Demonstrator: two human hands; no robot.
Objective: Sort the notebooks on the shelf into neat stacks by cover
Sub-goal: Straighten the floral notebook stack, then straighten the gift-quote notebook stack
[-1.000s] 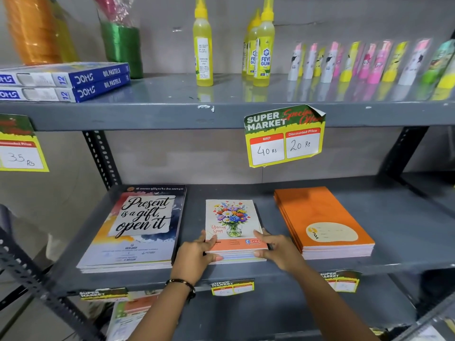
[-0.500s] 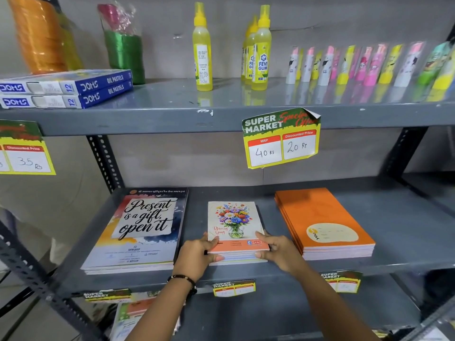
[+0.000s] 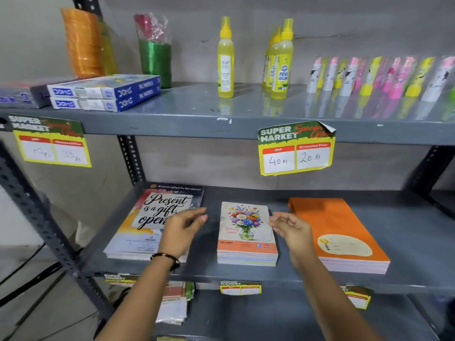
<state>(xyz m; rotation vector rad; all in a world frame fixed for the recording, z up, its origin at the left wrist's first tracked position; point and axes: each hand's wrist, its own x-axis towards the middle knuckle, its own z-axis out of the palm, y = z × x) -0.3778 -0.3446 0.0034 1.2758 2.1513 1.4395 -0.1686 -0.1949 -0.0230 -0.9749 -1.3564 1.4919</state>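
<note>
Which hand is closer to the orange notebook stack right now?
Right. The right hand hovers open beside the orange notebook stack, just off its left edge. The left hand is over the quote-cover stack, beyond the floral stack.

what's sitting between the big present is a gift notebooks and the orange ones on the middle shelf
In the head view, the flower-cover stack sits between them, with both open hands, left and right, flanking it.

"DOMS" on the pastel boxes (image 3: 105,93); "FEVI GUM" on a glue bottle (image 3: 283,62); price tag (image 3: 296,150) "SUPER MARKET, MRP 40 Rs, 20 Rs"; left notebook cover (image 3: 157,217) "Present is a gift".
</note>
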